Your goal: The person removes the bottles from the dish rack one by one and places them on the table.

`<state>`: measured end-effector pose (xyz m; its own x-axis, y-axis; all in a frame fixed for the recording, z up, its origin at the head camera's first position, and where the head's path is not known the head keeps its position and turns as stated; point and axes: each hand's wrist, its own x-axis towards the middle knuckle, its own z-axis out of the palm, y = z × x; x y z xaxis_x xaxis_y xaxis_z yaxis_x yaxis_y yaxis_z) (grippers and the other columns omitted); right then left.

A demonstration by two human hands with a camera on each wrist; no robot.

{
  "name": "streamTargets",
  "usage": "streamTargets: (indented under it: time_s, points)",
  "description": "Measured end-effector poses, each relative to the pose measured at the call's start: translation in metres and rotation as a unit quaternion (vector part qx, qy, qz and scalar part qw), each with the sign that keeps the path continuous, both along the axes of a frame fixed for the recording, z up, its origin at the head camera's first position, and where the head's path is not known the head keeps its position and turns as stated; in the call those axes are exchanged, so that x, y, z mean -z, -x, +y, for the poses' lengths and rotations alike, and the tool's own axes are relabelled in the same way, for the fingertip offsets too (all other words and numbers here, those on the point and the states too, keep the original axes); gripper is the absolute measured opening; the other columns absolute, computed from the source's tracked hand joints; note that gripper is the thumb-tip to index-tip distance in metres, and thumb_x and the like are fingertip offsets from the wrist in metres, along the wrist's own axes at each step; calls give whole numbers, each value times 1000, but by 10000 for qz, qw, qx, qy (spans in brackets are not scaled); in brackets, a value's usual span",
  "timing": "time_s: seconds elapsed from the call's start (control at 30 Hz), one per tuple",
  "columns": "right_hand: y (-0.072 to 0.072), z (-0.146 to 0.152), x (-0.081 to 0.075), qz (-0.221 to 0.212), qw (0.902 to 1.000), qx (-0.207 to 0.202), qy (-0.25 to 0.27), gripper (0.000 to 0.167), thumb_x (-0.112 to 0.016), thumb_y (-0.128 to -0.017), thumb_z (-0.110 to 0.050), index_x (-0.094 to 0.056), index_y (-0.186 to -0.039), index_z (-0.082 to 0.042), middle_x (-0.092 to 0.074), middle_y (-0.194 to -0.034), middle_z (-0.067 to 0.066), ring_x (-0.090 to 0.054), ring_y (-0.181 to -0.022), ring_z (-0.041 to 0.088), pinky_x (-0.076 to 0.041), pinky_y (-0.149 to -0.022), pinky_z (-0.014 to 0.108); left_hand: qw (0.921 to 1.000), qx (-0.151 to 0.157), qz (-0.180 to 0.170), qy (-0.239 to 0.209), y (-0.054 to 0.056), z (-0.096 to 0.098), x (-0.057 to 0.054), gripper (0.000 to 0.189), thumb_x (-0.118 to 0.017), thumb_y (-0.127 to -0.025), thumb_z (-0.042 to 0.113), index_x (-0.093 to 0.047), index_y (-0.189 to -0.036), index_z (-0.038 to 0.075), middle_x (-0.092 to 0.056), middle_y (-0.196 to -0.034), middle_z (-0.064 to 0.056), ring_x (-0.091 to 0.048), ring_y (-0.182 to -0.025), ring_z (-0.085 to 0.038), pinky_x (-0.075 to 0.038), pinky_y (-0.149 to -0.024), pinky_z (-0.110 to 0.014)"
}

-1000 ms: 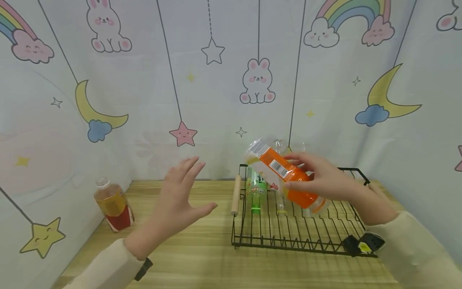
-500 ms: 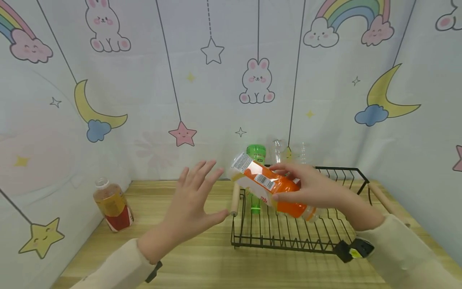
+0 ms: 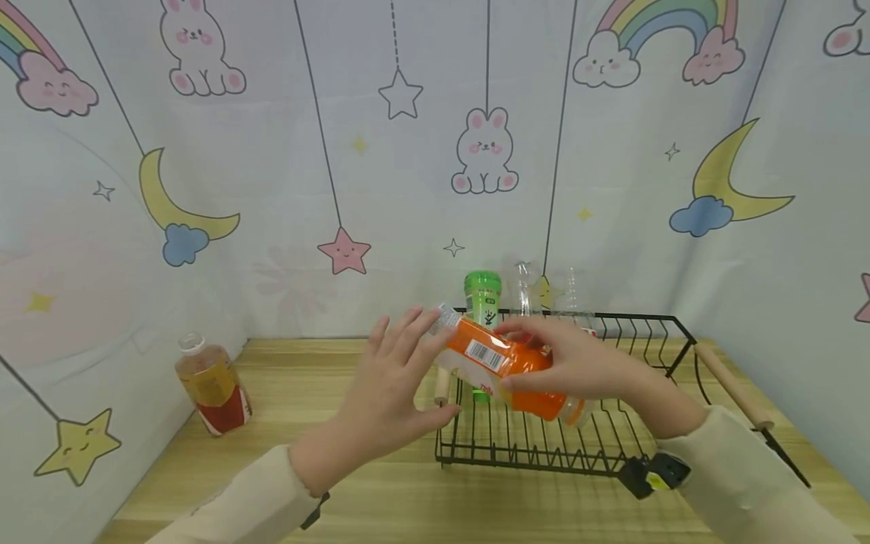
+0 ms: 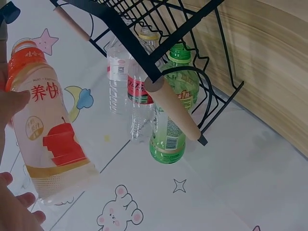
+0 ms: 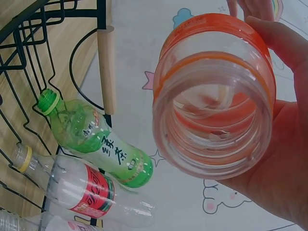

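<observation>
My right hand (image 3: 581, 361) grips an orange-and-white plastic drink bottle (image 3: 485, 353) around its orange upper part. The bottle is tilted above the rack, its base toward the left and its capless mouth (image 5: 214, 132) toward the right wrist camera. My left hand (image 3: 384, 393) has its fingers spread and thumb apart, close to the bottle's base. In the left wrist view its fingertips (image 4: 26, 199) are beside the base; whether they touch is unclear. The white label (image 4: 45, 125) shows a red picture.
Below is a black wire rack (image 3: 544, 472) with wooden handles (image 3: 734, 387). In it lean a green tea bottle (image 5: 103, 144), a clear bottle with red label (image 5: 94, 192) and another clear bottle (image 4: 118, 72). A bottle with yellow-and-red label (image 3: 214, 389) stands on the table's left.
My right hand has carried the orange bottle left and slightly down. My left hand has moved right toward its base. The green bottle's upper end has come into view behind it.
</observation>
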<state>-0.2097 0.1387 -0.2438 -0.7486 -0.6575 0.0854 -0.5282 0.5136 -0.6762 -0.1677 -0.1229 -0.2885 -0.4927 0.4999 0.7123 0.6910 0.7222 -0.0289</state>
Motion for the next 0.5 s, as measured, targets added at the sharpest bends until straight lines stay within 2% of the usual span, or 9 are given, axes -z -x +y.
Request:
streamTargets:
  time_s: [0.2,0.5]
  points:
    - [0,-3,2,-63,9999,-37,-123,57,-73,-84,-35,-51,-132,-14,-61,-118,8,-61,-94,21,-57,-72,31,9999,55,18,113,0,6,0,91,-86,-66,39,-42,-141,13,-41,-145,-11,-33,-137,-33,-21,-112,-61]
    - [-4,-9,4,-290,9993,-29,-239,58,-73,-84,-36,-51,-132,-13,-60,-123,10,-61,-95,21,-57,-73,31,9991,74,3,406,1,16,4,80,-83,-69,42,-50,-136,13,-44,-142,-9,-36,-135,-31,-21,-112,-60]
